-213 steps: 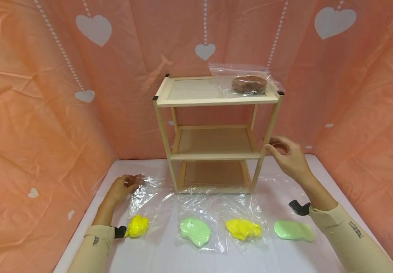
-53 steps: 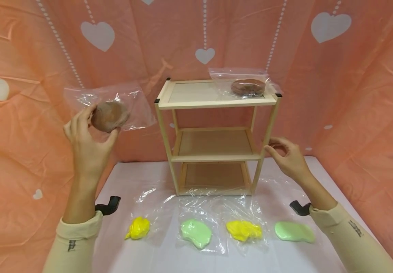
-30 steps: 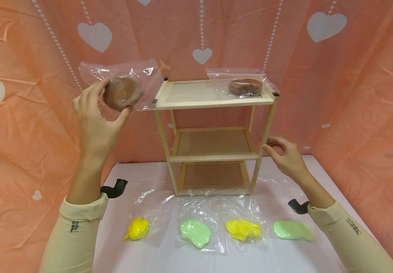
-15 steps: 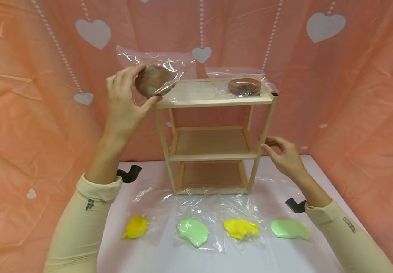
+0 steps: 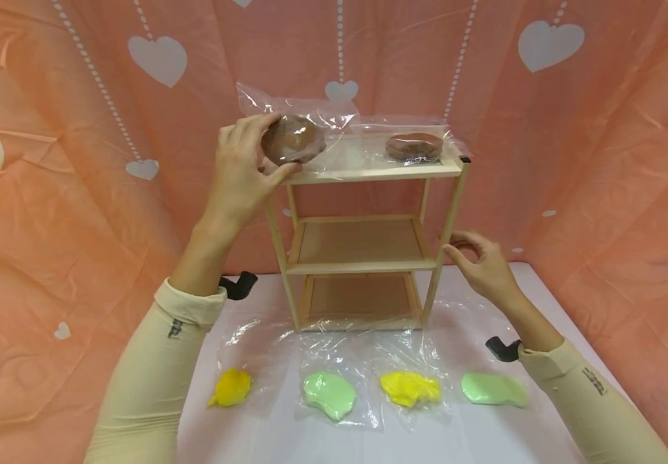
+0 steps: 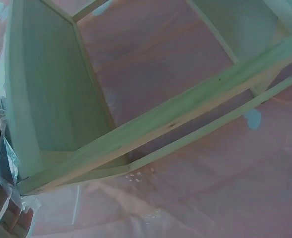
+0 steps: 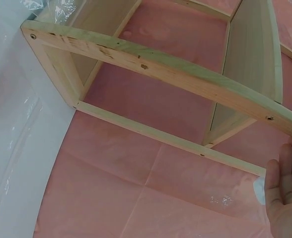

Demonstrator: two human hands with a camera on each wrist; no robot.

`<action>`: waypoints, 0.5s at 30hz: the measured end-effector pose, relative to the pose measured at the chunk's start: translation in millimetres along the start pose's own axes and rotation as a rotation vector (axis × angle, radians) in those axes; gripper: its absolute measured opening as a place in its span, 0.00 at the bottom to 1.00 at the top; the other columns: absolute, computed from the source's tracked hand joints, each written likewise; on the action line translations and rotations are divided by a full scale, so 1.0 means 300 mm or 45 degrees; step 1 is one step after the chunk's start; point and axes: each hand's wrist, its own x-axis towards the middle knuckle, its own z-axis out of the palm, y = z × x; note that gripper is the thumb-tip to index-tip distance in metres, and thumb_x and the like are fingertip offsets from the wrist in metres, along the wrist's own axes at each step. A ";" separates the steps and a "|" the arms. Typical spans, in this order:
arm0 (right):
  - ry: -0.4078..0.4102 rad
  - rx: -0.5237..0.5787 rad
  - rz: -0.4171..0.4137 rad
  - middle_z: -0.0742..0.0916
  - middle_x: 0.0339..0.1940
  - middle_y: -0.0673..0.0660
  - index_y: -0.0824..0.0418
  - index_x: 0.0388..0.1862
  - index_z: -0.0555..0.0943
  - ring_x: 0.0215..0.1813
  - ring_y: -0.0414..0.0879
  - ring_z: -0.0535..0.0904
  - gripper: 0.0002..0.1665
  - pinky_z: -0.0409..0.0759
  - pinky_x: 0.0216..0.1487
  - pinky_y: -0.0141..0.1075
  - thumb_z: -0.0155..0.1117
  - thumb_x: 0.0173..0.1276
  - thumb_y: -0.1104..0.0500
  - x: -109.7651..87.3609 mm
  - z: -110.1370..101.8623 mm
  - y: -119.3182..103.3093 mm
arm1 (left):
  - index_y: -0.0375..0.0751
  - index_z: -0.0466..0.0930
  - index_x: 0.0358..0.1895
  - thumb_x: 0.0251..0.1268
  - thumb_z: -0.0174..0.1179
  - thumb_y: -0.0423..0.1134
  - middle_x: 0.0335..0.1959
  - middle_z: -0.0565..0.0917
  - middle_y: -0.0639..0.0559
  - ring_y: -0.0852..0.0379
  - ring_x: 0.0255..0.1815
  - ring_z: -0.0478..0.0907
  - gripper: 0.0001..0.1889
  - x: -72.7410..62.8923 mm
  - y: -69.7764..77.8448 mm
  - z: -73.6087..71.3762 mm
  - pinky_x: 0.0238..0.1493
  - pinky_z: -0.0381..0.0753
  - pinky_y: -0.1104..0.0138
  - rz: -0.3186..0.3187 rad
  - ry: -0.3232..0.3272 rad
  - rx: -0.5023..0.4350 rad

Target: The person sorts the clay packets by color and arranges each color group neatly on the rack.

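From my remote station I list the following.

Left hand [image 5: 243, 164], upper middle of the head frame: thumb below, fingers above, gripping a brown lump [image 5: 295, 138] in a clear bag [image 5: 336, 119]. The lump is at the left end of the wooden shelf's [image 5: 368, 173] top board; I cannot tell whether bag and board touch.

Right hand [image 5: 484, 264], right of centre: fingers and thumb curved round the shelf's right front post.

Second brown lump [image 5: 415, 147], also bagged: lying on the top board, towards its right end.

Lower part of the frame, in a row on the white table [image 5: 287, 432], left to right: yellow lump [image 5: 233, 386], pale green lump [image 5: 330, 393], another yellow piece [image 5: 410, 388], another green piece [image 5: 494, 389]. I see clear plastic around them.

Sleeves: beige, a black curved piece [image 5: 238, 285] at the left cuff, a similar one at the right.

Background: pink cloth [image 5: 78, 238] with white hearts.
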 end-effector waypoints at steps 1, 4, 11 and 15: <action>0.000 0.000 -0.001 0.90 0.48 0.69 0.74 0.59 0.85 0.49 0.24 0.79 0.17 0.74 0.56 0.16 0.71 0.73 0.73 0.001 -0.001 0.000 | 0.38 0.74 0.76 0.62 0.81 0.41 0.72 0.77 0.40 0.38 0.71 0.66 0.40 0.004 -0.001 0.005 0.76 0.62 0.54 -0.003 -0.003 -0.002; -0.001 0.001 0.001 0.90 0.48 0.69 0.74 0.58 0.85 0.49 0.24 0.79 0.16 0.73 0.57 0.16 0.71 0.73 0.72 0.002 -0.002 -0.001 | 0.39 0.74 0.76 0.63 0.81 0.42 0.72 0.77 0.41 0.39 0.71 0.66 0.40 0.017 -0.003 0.016 0.76 0.62 0.55 -0.019 -0.019 -0.009; -0.005 0.026 0.002 0.89 0.49 0.70 0.74 0.59 0.85 0.49 0.24 0.80 0.17 0.74 0.56 0.15 0.71 0.73 0.73 0.001 -0.002 -0.004 | 0.38 0.73 0.77 0.64 0.80 0.42 0.73 0.78 0.41 0.40 0.71 0.68 0.40 0.058 0.003 0.040 0.75 0.64 0.55 -0.034 -0.091 -0.045; -0.001 0.033 -0.006 0.89 0.49 0.70 0.75 0.59 0.85 0.49 0.24 0.80 0.17 0.75 0.56 0.16 0.71 0.72 0.73 0.001 -0.005 -0.003 | 0.37 0.72 0.78 0.64 0.80 0.41 0.74 0.77 0.41 0.41 0.73 0.68 0.40 0.075 0.005 0.053 0.76 0.65 0.56 -0.055 -0.140 -0.088</action>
